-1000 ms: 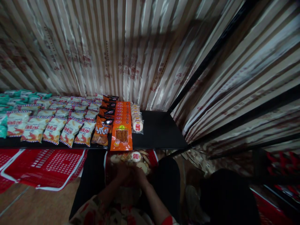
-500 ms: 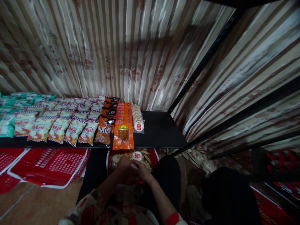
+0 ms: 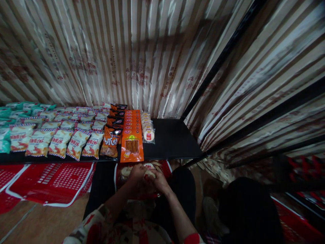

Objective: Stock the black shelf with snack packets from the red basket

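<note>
My left hand (image 3: 137, 173) and my right hand (image 3: 159, 180) are close together over a red basket (image 3: 168, 169) at my lap. Between their closed fingers is a small pale packet with a red mark (image 3: 149, 173), partly covered by the fingers; it looks like one of the round wrapped crackers. More round wrapped crackers (image 3: 125, 170) lie in the basket. On the black shelf (image 3: 172, 142) just beyond, a row of the same crackers (image 3: 148, 135) overlaps front to back, beside orange packets of brown sticks (image 3: 132, 146).
Left along the shelf stand dark orange snack bags (image 3: 110, 142), several white snack bags (image 3: 58, 142) and teal bags (image 3: 5, 139). Another red basket (image 3: 54, 179) sits below on the tiled floor. Black frame bars (image 3: 210, 78) and striped curtains surround the shelf. A dark rounded shape (image 3: 250, 210) is at right.
My hands have parted slightly and turned, so the pale packet with the red mark now shows between them. The view has shifted a little; the shelf goods appear slightly further left.
</note>
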The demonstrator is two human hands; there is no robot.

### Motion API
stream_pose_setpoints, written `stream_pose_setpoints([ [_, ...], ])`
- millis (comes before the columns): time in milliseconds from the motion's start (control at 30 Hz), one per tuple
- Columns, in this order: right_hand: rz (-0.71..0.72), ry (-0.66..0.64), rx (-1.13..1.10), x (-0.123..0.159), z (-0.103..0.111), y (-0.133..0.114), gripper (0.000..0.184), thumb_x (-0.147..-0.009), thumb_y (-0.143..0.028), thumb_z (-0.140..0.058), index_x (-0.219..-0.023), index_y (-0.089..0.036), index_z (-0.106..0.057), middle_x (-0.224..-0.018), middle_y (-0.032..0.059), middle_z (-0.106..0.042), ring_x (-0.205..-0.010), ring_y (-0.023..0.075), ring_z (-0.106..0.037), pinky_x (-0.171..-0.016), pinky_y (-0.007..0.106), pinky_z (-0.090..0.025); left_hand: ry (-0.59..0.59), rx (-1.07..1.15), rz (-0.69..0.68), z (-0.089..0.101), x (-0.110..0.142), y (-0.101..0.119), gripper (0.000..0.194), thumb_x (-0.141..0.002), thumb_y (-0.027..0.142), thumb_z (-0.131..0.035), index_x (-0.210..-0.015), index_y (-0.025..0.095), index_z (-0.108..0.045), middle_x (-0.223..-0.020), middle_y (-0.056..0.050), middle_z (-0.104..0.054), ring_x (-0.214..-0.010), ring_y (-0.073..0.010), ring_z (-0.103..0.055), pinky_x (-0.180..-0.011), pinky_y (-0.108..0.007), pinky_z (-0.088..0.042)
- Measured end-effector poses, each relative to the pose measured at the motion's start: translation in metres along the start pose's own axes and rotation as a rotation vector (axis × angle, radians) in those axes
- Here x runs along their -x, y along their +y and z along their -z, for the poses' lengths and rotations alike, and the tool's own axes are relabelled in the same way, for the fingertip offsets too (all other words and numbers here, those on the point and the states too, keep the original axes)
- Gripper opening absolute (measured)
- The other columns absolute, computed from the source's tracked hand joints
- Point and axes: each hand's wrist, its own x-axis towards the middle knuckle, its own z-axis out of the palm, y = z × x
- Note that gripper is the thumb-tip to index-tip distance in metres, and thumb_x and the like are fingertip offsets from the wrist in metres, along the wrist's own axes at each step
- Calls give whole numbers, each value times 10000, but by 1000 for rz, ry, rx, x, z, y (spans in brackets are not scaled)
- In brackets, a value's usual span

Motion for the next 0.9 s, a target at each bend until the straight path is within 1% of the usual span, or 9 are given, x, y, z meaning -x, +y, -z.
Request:
stream_pose_setpoints([
  [133, 2, -22, -246, -4, 4, 2, 298, -700, -438, -565, -850, -199, -660, -758, 16, -664, -704, 180, -583, -657, 284, -447, -17, -34, -94, 0, -1, 6, 167, -748, 241, -494, -702, 156, -630, -688, 7, -642, -659, -118, -553, -584, -194, -369],
  [267, -25, -48, -503, -4, 10, -1, 347, -644, -487, -638, -795, -175, -632, -677, 4, -634, -603, 143, -549, -591, 258, -423, -23, -66, -154, 2, 2, 12, 198, -764, 255, -476, -750, 161, -650, -728, -2, -657, -677, -118, -566, -596, -192, -372],
  [367, -36, -65, -619, -2, 16, -5, 403, -638, -517, -653, -836, -167, -626, -662, -2, -624, -562, 120, -530, -573, 247, -410, -23, -101, -184, 3, 4, 16, 191, -753, 249, -485, -770, 175, -660, -723, 5, -654, -661, -116, -559, -600, -200, -365],
  [433, -34, -67, -672, 0, 20, -8, 425, -634, -521, -662, -872, -171, -617, -682, -1, -632, -572, 119, -540, -587, 250, -417, -20, -120, -202, 3, 5, 18, 172, -735, 238, -507, -787, 186, -662, -725, 9, -647, -668, -115, -553, -614, -203, -363],
  [533, -18, -33, -691, 0, 26, -12, 436, -592, -507, -706, -867, -187, -597, -715, -2, -639, -627, 138, -573, -624, 263, -435, -18, -137, -228, 2, 5, 21, 144, -707, 239, -547, -790, 190, -654, -708, 14, -626, -679, -118, -542, -625, -206, -359],
  [600, -10, -27, -664, -1, 31, -13, 425, -559, -486, -736, -826, -189, -592, -718, -4, -637, -660, 148, -586, -639, 265, -439, -19, -137, -243, 1, 6, 21, 111, -693, 240, -565, -753, 182, -638, -684, 18, -606, -672, -119, -531, -616, -206, -355],
  [700, 16, -26, -609, -4, 37, -14, 378, -555, -455, -746, -772, -185, -595, -722, -8, -636, -707, 147, -588, -679, 262, -438, -25, -118, -253, -2, 7, 20, 75, -679, 239, -574, -689, 170, -600, -656, 25, -582, -648, -114, -516, -594, -203, -355],
  [800, 44, -7, -558, -7, 42, -14, 374, -563, -452, -740, -790, -185, -611, -761, -2, -643, -753, 154, -590, -722, 271, -438, -62, 0, -235, -7, 9, 18, 85, -679, 250, -564, -662, 167, -572, -619, 32, -572, -597, -108, -509, -551, -202, -358],
  [900, 39, 6, -518, -9, 47, -14, 391, -567, -461, -734, -821, -183, -627, -760, 1, -637, -745, 153, -587, -720, 277, -441, -164, 251, -164, -12, 13, 16, 110, -680, 258, -549, -623, 164, -549, -558, 35, -556, -534, -108, -503, -506, -208, -362],
])
